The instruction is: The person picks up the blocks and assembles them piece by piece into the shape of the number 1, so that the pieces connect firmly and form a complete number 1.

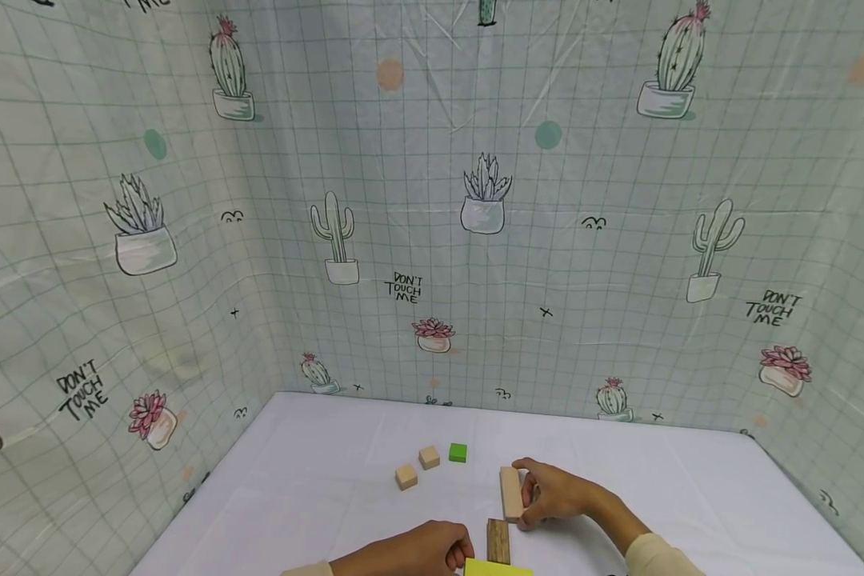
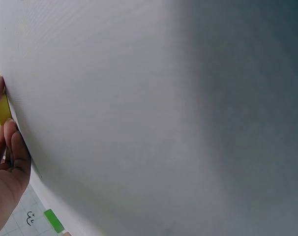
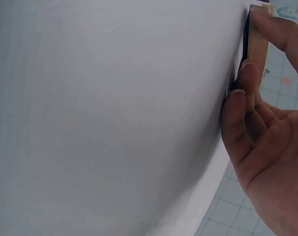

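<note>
My right hand (image 1: 558, 494) grips a long pale wooden block (image 1: 511, 494) on the white table, one finger at its far end and the thumb at its near end. In the right wrist view, fingers curl along the side of that block (image 3: 258, 49). My left hand (image 1: 432, 548) holds a yellow block (image 1: 497, 569) at the bottom edge of the head view, which cuts off part of it. The left wrist view has thumb and fingertips on the yellow block (image 2: 2, 114). Between the two held blocks lies a dark brown wooden block (image 1: 498, 541), lengthwise.
Two small pale wooden cubes, the nearer cube (image 1: 406, 477) and the farther cube (image 1: 429, 458), sit left of the hands. A green block (image 1: 458, 453) is beside them. A cactus-print curtain (image 1: 432, 256) surrounds the table's (image 1: 295, 472) back and sides.
</note>
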Motion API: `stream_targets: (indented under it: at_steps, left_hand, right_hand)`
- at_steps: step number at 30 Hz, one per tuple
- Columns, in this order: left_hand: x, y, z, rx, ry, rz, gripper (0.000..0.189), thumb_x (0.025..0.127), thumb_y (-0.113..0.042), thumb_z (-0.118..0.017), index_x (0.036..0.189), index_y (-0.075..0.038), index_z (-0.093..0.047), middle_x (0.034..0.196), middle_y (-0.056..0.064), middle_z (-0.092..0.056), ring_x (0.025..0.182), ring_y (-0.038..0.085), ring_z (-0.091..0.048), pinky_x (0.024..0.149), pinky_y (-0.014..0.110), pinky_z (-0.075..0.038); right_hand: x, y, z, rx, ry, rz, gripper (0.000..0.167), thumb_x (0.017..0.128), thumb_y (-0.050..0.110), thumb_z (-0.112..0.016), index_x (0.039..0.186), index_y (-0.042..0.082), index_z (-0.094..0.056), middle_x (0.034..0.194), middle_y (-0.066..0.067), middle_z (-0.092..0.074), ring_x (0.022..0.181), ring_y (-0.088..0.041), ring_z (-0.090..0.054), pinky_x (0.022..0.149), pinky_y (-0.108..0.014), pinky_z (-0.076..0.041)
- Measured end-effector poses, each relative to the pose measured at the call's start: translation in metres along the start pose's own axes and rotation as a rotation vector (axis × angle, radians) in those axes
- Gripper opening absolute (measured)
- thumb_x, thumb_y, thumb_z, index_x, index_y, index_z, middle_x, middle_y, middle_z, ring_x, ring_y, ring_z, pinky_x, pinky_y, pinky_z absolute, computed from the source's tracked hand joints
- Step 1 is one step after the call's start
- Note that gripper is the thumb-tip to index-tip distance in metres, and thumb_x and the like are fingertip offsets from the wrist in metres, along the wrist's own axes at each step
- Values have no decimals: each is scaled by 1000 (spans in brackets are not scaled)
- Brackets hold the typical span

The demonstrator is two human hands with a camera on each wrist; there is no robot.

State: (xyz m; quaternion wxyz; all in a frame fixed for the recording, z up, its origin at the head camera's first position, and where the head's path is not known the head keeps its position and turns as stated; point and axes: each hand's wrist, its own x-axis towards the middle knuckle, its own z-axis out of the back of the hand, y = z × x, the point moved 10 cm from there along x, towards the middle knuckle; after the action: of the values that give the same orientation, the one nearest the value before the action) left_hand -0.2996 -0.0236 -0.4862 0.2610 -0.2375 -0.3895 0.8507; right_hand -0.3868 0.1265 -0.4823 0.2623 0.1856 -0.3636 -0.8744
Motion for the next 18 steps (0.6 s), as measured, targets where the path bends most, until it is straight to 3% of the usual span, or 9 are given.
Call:
stream_targets:
  at_steps: [18]
  left_hand:
    - [0, 6, 0, -17, -3, 33, 17, 83, 0, -77, 93, -6, -65, 76, -6, -57, 71, 1, -51, 68, 16, -46]
  right_hand:
    - [-2, 5, -1, 28, 23, 52, 92, 72, 8, -84, 144, -14, -30, 90, -3, -60, 75, -11, -54, 66, -22, -44]
